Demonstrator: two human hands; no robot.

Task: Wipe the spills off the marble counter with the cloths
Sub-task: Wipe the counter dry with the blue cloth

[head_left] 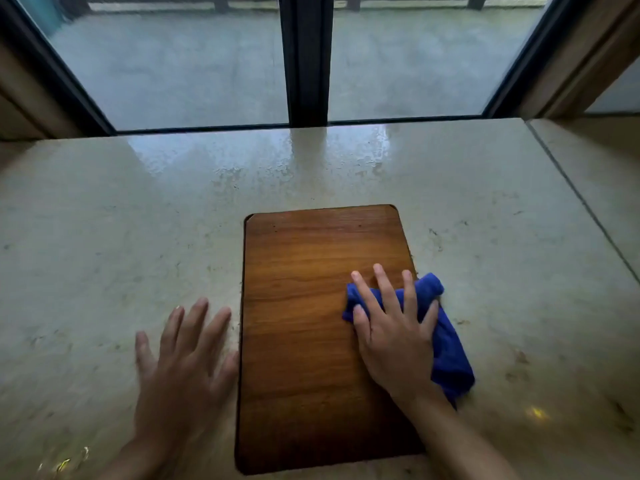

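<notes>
A pale marble counter [121, 244] fills the view, with wet, streaky patches [263, 161] near the window. A wooden board [311, 271] lies flat in the middle. My right hand [391, 334] presses flat, fingers spread, on a crumpled blue cloth [450, 355] that straddles the board's right edge and the marble. My left hand [183, 368] is flat with fingers apart just left of the board, holding nothing; it looks slightly blurred.
A window with a dark centre post [306, 60] runs along the counter's far edge. A seam in the stone [581, 202] crosses the right side. Small brown specks [519, 362] dot the marble to the right of the cloth.
</notes>
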